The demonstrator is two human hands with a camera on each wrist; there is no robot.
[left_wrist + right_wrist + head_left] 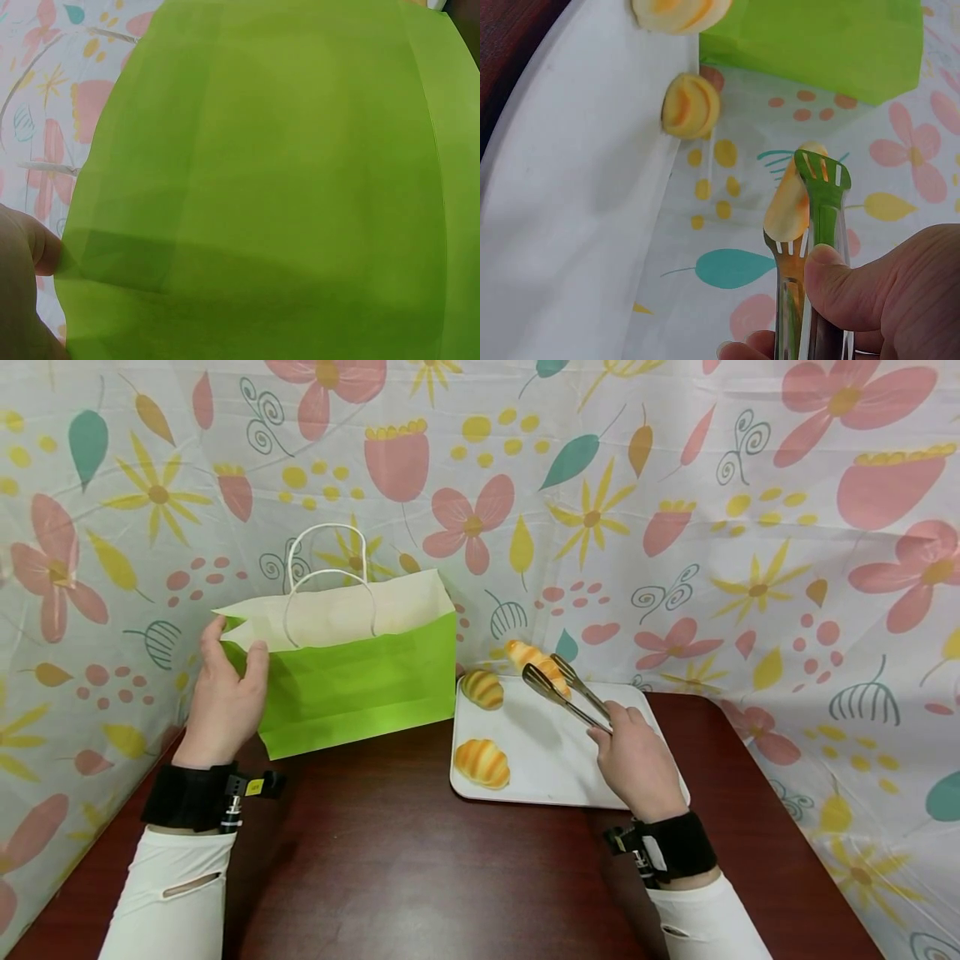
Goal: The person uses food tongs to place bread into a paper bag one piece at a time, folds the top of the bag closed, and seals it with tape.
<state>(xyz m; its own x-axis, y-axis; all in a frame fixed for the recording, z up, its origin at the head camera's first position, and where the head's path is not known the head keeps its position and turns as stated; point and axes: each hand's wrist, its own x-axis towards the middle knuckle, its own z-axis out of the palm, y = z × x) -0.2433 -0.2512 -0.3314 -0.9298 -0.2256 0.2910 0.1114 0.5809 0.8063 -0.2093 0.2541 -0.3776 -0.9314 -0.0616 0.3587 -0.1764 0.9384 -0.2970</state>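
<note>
My right hand (637,764) grips metal tongs (564,700), thumb on one arm in the right wrist view. Between the tongs' slotted ends is a croissant-shaped bread (531,658), held up above the far edge of the white tray (570,781). Two striped bread pieces remain on the tray's left side, a rear bread roll (482,690) and a front bread roll (482,763). At the left, my left hand (225,697) holds the upper left edge of a green paper bag (360,681). The bag's top gapes, showing its pale inside; its lower inside is hidden.
The bag's two white handles (330,572) stand up from its rim. A dark red-brown table (390,860) lies under everything. Behind and at both sides hangs a flower-patterned cloth (480,460), close to the bag and tray.
</note>
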